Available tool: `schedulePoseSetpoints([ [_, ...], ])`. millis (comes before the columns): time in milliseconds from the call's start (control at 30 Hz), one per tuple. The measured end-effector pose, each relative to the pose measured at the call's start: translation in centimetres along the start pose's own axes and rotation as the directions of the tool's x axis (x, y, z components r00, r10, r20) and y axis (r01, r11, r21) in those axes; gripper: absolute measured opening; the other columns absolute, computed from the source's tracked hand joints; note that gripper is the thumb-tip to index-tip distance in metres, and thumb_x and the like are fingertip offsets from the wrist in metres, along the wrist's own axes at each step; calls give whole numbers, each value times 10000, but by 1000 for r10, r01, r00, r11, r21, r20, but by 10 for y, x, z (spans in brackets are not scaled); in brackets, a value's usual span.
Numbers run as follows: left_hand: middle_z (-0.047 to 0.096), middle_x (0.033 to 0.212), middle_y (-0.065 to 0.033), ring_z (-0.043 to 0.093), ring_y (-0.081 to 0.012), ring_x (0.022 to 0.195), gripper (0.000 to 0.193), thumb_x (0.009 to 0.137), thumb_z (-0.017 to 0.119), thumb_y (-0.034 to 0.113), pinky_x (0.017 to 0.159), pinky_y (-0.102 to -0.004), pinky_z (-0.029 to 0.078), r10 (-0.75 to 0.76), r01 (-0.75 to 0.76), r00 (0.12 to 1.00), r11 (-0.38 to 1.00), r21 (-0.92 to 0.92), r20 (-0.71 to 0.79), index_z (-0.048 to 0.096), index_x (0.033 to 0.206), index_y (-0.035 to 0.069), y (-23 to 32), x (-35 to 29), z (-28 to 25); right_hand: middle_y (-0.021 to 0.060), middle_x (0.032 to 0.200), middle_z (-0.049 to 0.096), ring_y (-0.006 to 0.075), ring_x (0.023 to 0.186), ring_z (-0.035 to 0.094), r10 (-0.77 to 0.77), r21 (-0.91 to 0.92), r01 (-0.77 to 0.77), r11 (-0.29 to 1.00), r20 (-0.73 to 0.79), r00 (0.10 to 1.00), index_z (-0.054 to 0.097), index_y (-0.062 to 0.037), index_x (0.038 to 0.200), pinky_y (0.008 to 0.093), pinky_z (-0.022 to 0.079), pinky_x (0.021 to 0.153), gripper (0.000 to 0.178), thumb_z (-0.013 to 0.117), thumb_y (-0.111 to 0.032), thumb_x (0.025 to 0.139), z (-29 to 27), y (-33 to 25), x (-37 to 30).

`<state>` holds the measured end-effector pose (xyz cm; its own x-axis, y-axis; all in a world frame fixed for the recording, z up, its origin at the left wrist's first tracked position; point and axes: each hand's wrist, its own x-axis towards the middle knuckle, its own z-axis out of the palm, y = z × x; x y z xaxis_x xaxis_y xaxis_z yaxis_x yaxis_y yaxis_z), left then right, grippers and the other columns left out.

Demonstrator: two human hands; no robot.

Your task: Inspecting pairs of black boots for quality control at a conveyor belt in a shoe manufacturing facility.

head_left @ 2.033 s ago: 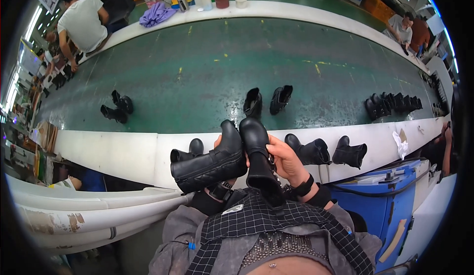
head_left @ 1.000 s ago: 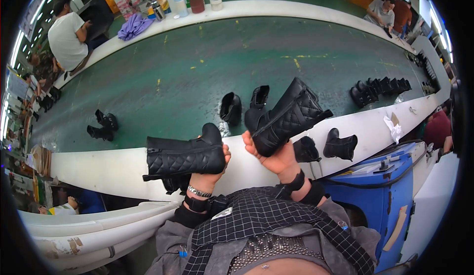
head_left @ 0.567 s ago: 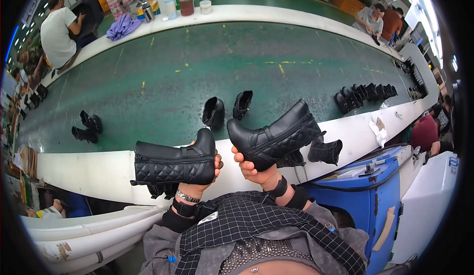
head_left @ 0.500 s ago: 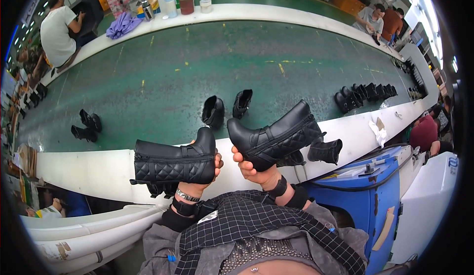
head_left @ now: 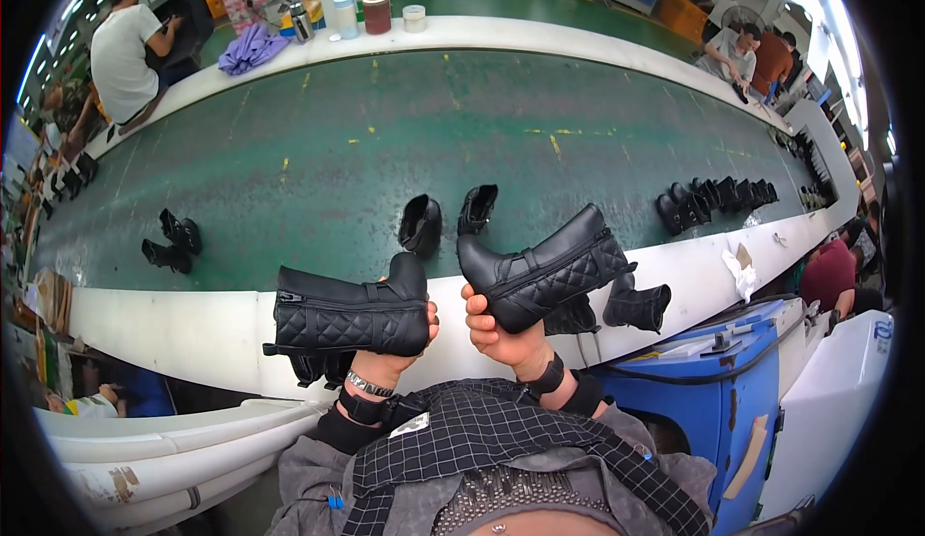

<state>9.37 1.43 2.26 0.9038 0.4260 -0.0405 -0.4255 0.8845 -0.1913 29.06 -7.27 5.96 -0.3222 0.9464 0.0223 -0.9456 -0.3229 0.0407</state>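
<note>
Each of my hands holds up a black leather ankle boot with quilted panels, straps and a side zip. The left boot lies sideways, its shaft toward the left and its zip now facing up. My left hand is closed around its foot end, fingertips showing past the sole. The right boot tilts with its shaft up to the right and its toe to the left. My right hand grips it under the heel and sole. More black boots stand on the white ledge, partly hidden behind the held ones.
Beyond the white ledge, a green conveyor belt carries a boot pair and a row of boots. A white cloth lies at right, above a blue machine. Several people work around the line.
The left boot has rolled in my hand, bringing its zip into sight. The right boot has turned slightly, showing more of its zip side. The whole view has shifted a little.
</note>
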Motion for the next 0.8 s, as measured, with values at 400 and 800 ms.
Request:
schedulePoseSetpoints([
  [400,583,1203,-202,558,-350,1141,452,905,534,368,1078,-602,301,488,-476,869,870,127,-82,549,1207,32,-6,-3,13,186,1240,568,286,1151,566,-428,-397,353,847,-115,896,515,8,1243,396,539,840,470,631,-224,851,2,-7,-6],
  [800,544,1269,-126,522,-309,1184,444,899,619,335,1029,-543,411,613,-538,757,781,318,-225,511,1244,79,-25,11,33,109,1071,641,206,1007,635,-606,-600,395,696,-195,771,600,-24,1094,350,584,830,266,639,-167,874,-3,11,-2],
])
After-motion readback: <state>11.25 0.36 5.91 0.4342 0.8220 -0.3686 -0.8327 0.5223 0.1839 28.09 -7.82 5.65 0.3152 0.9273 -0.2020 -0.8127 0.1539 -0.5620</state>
